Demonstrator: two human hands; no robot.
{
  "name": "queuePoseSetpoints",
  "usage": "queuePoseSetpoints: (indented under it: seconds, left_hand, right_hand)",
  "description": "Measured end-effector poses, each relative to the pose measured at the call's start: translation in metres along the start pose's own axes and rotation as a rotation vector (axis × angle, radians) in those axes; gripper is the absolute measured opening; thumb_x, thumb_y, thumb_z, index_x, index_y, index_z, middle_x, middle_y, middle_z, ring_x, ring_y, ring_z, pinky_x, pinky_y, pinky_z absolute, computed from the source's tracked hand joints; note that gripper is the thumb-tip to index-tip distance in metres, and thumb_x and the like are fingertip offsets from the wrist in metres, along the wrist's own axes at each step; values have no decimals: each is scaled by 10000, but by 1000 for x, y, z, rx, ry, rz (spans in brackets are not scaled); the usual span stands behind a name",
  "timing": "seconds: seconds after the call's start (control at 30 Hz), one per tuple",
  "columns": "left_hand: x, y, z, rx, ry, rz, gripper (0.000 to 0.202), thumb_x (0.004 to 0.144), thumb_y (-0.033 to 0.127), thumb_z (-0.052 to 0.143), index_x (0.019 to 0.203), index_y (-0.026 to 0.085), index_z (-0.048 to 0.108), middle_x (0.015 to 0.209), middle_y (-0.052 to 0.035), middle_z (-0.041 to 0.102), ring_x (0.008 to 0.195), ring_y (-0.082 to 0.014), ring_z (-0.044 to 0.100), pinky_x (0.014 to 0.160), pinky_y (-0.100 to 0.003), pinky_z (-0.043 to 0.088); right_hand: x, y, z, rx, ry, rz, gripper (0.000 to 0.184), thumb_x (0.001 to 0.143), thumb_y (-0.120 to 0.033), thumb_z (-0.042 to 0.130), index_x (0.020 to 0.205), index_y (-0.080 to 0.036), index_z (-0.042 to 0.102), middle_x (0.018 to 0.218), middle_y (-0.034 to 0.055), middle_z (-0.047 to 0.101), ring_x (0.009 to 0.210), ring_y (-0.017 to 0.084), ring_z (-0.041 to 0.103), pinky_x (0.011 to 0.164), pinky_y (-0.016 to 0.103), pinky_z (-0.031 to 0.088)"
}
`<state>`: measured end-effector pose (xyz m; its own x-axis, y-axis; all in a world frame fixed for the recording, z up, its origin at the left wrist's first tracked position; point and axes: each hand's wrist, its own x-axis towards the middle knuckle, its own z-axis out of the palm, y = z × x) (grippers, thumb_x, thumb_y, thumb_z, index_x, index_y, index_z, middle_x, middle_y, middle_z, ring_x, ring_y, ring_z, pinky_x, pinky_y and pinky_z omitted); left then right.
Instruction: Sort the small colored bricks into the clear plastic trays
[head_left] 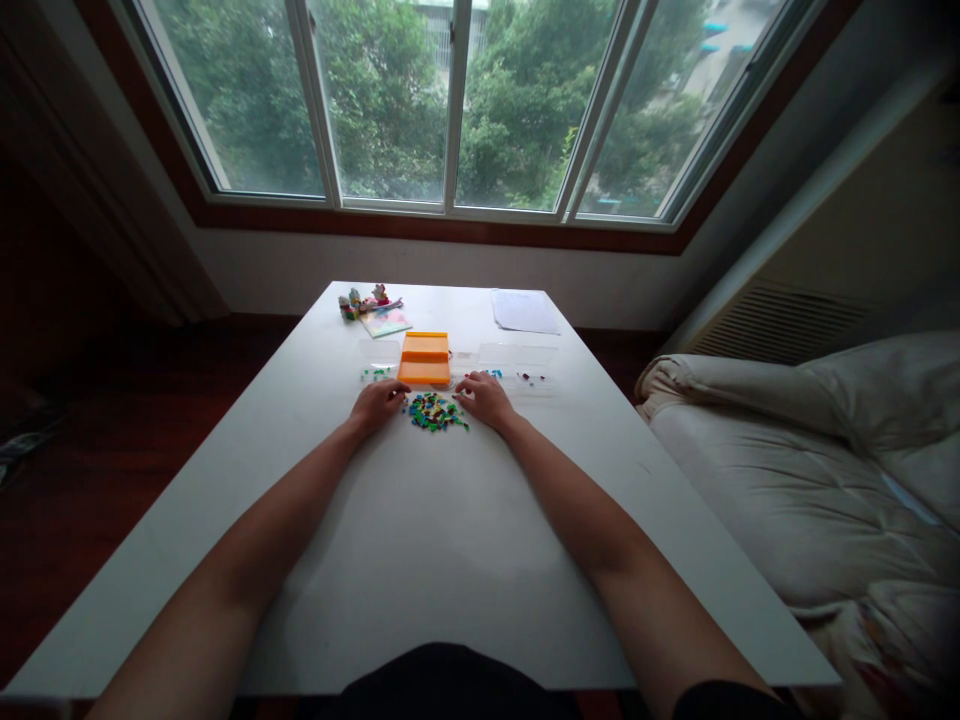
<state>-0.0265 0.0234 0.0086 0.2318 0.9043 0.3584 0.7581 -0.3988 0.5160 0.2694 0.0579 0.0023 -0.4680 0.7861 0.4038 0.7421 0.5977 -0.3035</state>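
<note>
Dark wood floor: left of the table, in shadow; no detail legible.
table: white, rectangular, running away from the person toward the window; all items sit on the far half.
toy figures: small cluster at the far left corner of the table; too small to identify.
booklet: pastel, lying flat, just right of the toy figures.
left clear bag: transparent, flat, just left of the orange tray; a few green pieces at its near edge.
left hand: palm down on the table, forearm stretched out from the near edge. Grip: fingers loosely curled, tips at the left margin of the brick pile; cannot tell whether a piece is pinched.
brick pile: loose heap of tiny pieces in green, blue, yellow and black, on the table's centre line, between the two hands and just in front of the orange tray.
orange tray: shallow and rectangular, between the two clear bags.
right hand: palm down, mirroring the left. Grip: fingers bent, tips at the right margin of the brick pile; cannot tell whether anything is pinched.
right clear bag: transparent, just right of the orange tray; a few blue and dark red pieces along its near edge.
paper sheets: white stack, far right part of the table, behind the right clear bag.
bed: pale rumpled duvet, right of the table, apart from its edge.
</note>
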Motion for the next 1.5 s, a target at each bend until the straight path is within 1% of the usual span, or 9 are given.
queuePoseSetpoints:
  seconds: [0.33,0.53,0.6,0.73,0.83,0.93,1.17,1.4,1.5]
  left_hand:
    - [0,-4,2,14,-3,31,251,882,251,542,1017,229,752,1005,-32,743,807,-176,639,767,-292,491]
    - [-1,-3,1,11,-4,29,253,876,252,547,1021,229,752,1006,-33,746,795,-173,635,746,-289,486]
    - [-1,-2,1,15,-5,22,252,874,251,548,1016,228,754,994,-34,747,790,-173,634,747,-290,487]
    - [0,-3,1,16,-8,17,253,874,253,550,1017,229,756,998,-36,748,804,-177,639,754,-290,493]
    - [0,-5,2,9,-1,23,253,872,261,556,1022,234,757,1006,-36,746,814,-179,640,764,-291,495]
    - [0,-6,3,11,6,22,251,868,263,555,1014,241,759,996,-32,745,811,-179,639,766,-293,495]
    - [0,-3,2,13,-7,25,256,877,267,545,1020,235,755,997,-33,745,802,-176,638,753,-291,496]
    - [0,0,0,17,-11,3,251,871,270,559,1021,237,758,996,-32,747,810,-174,641,770,-288,503]
    - [0,-1,1,16,-10,6,253,873,268,556,1020,238,759,998,-34,747,808,-176,641,768,-291,502]
  right_hand:
    - [0,-6,6,-45,-1,-108,97,910,-231,651,867,-242,736,903,53,638,908,210,525,849,311,385]
    - [0,4,-1,22,152,-9,107,934,-199,601,894,-206,700,899,59,636,911,210,528,855,319,400]
    - [-1,9,-4,42,170,12,104,929,-196,602,889,-204,698,897,61,634,902,210,528,848,321,402]
    - [-2,13,-3,68,78,-21,71,886,-193,652,894,-217,719,892,47,632,872,199,525,841,320,396]
    - [-1,10,1,62,-5,-70,74,860,-207,692,910,-235,738,902,43,632,899,202,526,854,321,388]
    - [-1,5,0,34,-44,-110,73,865,-228,702,920,-246,747,925,47,632,936,210,526,869,327,379]
    - [-2,-2,-5,9,-58,-171,92,901,-232,666,924,-252,753,949,51,638,935,204,526,864,319,372]
    - [-1,1,1,19,-58,-157,70,879,-206,676,867,-232,740,925,46,641,921,194,531,858,304,381]
    - [-1,2,0,43,-7,-115,89,888,-185,642,867,-219,721,899,44,640,908,192,535,857,304,391]
